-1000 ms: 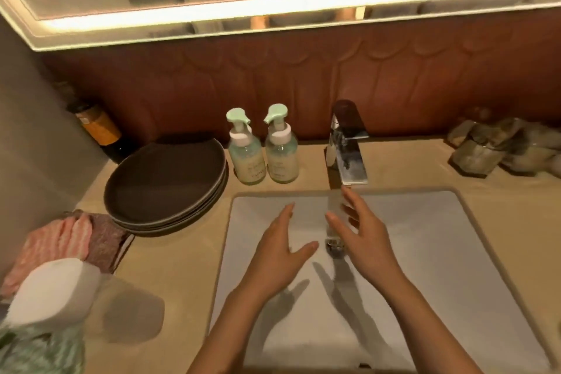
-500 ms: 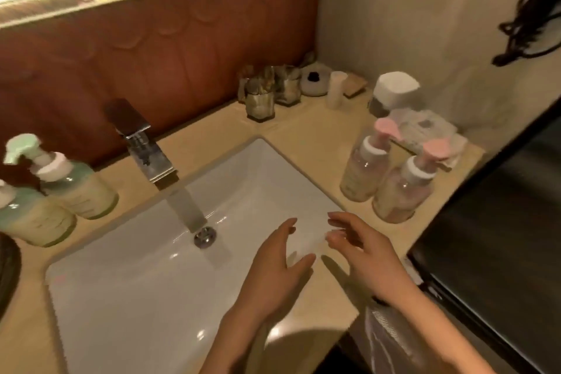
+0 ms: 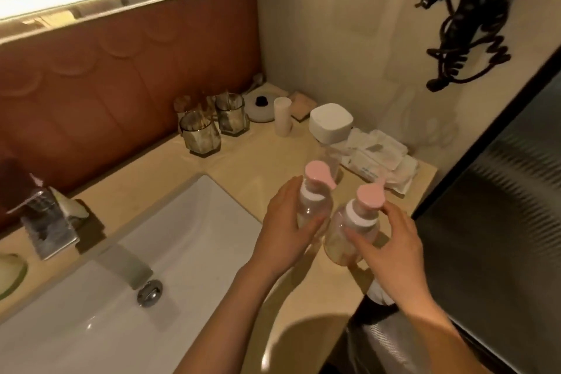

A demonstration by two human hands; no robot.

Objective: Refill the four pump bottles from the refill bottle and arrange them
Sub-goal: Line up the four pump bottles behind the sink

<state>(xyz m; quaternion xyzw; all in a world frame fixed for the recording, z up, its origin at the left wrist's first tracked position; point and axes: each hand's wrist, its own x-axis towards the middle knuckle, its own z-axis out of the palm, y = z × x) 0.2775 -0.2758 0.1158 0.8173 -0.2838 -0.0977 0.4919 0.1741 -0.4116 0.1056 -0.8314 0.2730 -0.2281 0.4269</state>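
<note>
Two clear pump bottles with pink pump heads stand on the beige counter [image 3: 249, 167] to the right of the sink. My left hand [image 3: 285, 231] is wrapped around the left pink bottle [image 3: 309, 206]. My right hand [image 3: 391, 246] grips the right pink bottle [image 3: 349, 231], thumb across its front. Both bottles look nearly empty. A white-capped clear container [image 3: 331, 124] stands just behind them. A sliver of a green bottle [image 3: 10, 273] shows at the far left edge.
White sink basin [image 3: 91, 328] with drain and chrome faucet [image 3: 48, 222] at left. Glass cups [image 3: 200, 133], a white cup [image 3: 282, 115] and folded white packets [image 3: 379, 161] crowd the back corner. A dark glass door [image 3: 501, 237] borders the counter's right edge. A hair dryer cord [image 3: 464, 39] hangs on the wall.
The view swung right from the sink to the counter's right end. Both hands moved from above the basin onto the two pink pump bottles and closed around them.
</note>
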